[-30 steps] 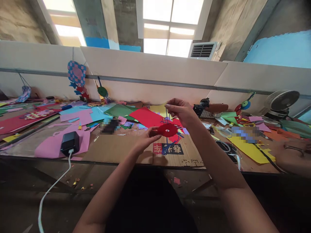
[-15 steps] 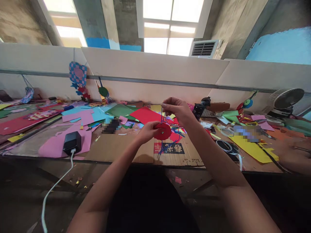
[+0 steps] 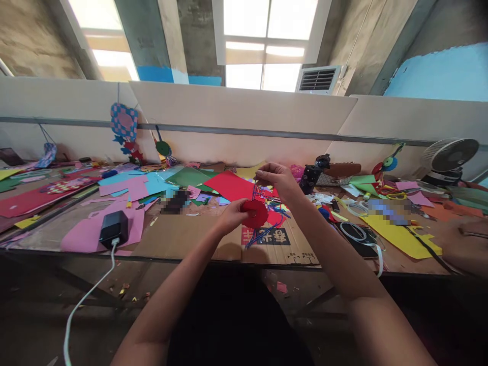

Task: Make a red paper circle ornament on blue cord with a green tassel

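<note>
My left hand is closed on the near-left edge of a red round disc with a wavy rim, which faces me above the cardboard. Just above it, my right hand pinches a thin blue cord between thumb and fingertips. The cord runs upright and fairly taut from the disc to these fingers. Below the disc dangle several loose blue cord ends. Whether the cord goes through the disc's middle cannot be made out.
Flattened cardboard lies under my hands. Scraps and sheets surround it, among them a red sheet and a green one. A black power bank with a white cable is at left. At right are a fan and another person's hand.
The disc has tilted a little, so its centre hole shows less. The cord stretch between disc and right fingers looks slightly shorter. Both hands keep their holds; the view has shifted slightly.
</note>
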The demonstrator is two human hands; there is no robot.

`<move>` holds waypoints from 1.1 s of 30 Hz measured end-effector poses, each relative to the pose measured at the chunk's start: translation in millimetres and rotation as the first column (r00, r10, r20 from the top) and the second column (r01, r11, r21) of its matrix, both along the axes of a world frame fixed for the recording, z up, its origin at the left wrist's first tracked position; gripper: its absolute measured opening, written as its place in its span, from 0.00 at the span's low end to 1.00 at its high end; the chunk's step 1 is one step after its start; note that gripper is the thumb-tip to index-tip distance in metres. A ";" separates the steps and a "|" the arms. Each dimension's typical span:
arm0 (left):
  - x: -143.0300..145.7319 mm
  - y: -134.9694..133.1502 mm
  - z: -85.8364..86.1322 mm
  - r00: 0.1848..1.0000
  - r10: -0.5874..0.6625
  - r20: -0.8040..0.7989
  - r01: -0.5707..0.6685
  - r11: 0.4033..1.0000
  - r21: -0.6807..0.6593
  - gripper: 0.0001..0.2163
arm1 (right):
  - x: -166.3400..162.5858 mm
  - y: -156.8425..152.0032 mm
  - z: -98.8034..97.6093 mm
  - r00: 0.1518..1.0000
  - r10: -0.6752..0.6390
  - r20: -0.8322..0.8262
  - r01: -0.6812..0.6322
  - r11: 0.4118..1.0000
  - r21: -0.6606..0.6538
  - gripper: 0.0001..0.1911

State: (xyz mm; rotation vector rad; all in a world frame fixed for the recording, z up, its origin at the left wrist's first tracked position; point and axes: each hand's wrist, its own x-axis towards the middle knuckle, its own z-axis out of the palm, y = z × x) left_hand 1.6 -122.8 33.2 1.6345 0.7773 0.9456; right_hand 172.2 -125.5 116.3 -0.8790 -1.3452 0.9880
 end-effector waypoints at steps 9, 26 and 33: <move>0.4 -0.3 -4.0 0.998 -0.036 -0.058 0.034 0.999 -0.029 0.11 | 4.0 6.5 -4.3 0.999 -0.015 0.034 0.015 1.000 0.004 0.19; 3.0 6.4 -36.8 0.977 -0.158 0.145 0.187 0.959 -0.212 0.24 | -8.0 20.3 49.0 0.993 -0.073 0.091 0.052 0.975 0.216 0.13; -4.2 -22.8 -41.9 0.974 -0.175 0.145 0.205 0.953 -0.225 0.27 | 3.5 28.2 78.0 0.985 -0.127 0.117 0.089 0.955 0.282 0.15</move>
